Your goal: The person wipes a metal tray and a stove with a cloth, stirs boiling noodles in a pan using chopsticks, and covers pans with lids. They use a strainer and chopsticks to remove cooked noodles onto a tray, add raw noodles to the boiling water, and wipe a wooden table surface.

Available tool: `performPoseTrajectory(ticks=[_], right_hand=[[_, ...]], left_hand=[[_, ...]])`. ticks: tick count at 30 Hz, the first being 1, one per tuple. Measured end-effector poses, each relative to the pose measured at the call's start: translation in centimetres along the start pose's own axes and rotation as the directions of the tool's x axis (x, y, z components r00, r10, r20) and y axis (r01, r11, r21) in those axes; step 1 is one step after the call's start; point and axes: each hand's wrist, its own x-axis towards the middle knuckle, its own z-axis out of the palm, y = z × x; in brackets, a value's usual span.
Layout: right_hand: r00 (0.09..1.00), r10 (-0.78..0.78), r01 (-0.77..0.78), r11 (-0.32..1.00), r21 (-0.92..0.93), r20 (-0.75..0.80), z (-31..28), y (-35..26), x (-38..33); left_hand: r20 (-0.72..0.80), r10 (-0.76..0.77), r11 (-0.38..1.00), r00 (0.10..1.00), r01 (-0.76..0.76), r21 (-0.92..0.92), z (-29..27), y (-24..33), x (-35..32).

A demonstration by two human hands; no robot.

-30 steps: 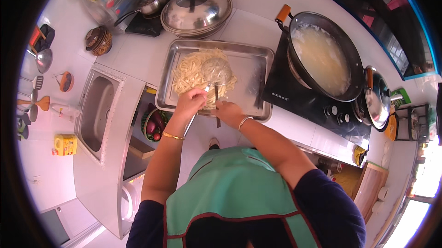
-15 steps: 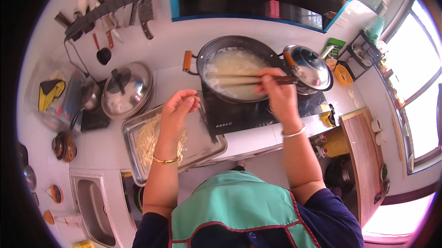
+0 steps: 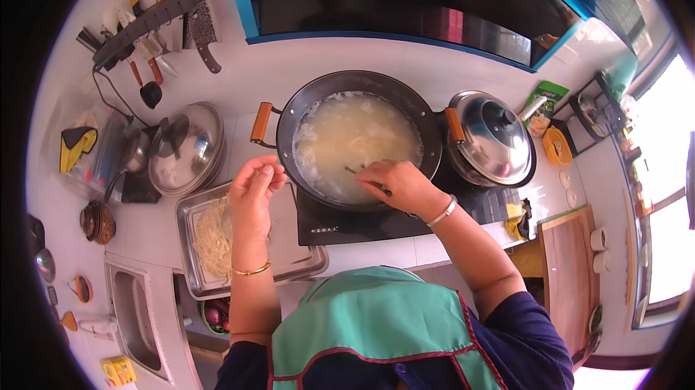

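Note:
My right hand [image 3: 405, 186] is closed round dark chopsticks [image 3: 353, 170], which reach into the cloudy, pale yellow liquid [image 3: 355, 133] near the front of a large black wok [image 3: 428, 137]. White foam lines the liquid's edge; what lies below its surface is hidden. My left hand [image 3: 255, 187] is raised at the wok's front left, its fingers curled in toward the thumb with nothing visible in them. Below and beside that hand, a steel tray [image 3: 293, 263] holds a heap of pale noodles [image 3: 212, 238] in its left part.
The wok stands on a black cooktop [image 3: 340, 225]. Right of it is a lidded steel pan [image 3: 489, 140]; another lidded pan [image 3: 187, 147] stands left. Knives hang from a wall rack [image 3: 152, 24]. At the lower left is a sink [image 3: 137, 318].
My right hand has moved left and nearer, and the chopsticks now point down instead of lying across the wok. My left fingers have curled closer together. The view has shifted.

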Motion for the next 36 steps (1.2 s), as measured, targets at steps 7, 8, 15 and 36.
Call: performPoseTrajectory(ticks=[7, 8, 15, 36], right_hand=[[0.989, 0.065, -0.081, 0.989, -0.12, -0.135, 2.8, 4.6, 3.9], [0.989, 0.066, -0.083, 0.989, -0.125, -0.131, 2.7, 4.2, 4.2], [0.863, 0.506, -0.496, 0.845, 0.201, 0.005, -0.8, 0.4, 3.0], [0.784, 0.589, -0.546, 0.805, 0.231, -0.197, 0.5, 2.3, 3.0]], left_hand=[[-0.125, 0.037, 0.999, 0.991, -0.039, -0.019, -1.9, 1.5, -0.4], [-0.14, 0.043, 0.999, 0.989, -0.047, -0.026, -2.2, 1.5, -0.4], [-0.062, 0.009, 0.998, 0.998, -0.013, -0.066, -3.3, 1.7, 0.5], [0.008, -0.003, 0.997, 1.0, 0.003, -0.081, -6.2, 3.1, 0.6]])
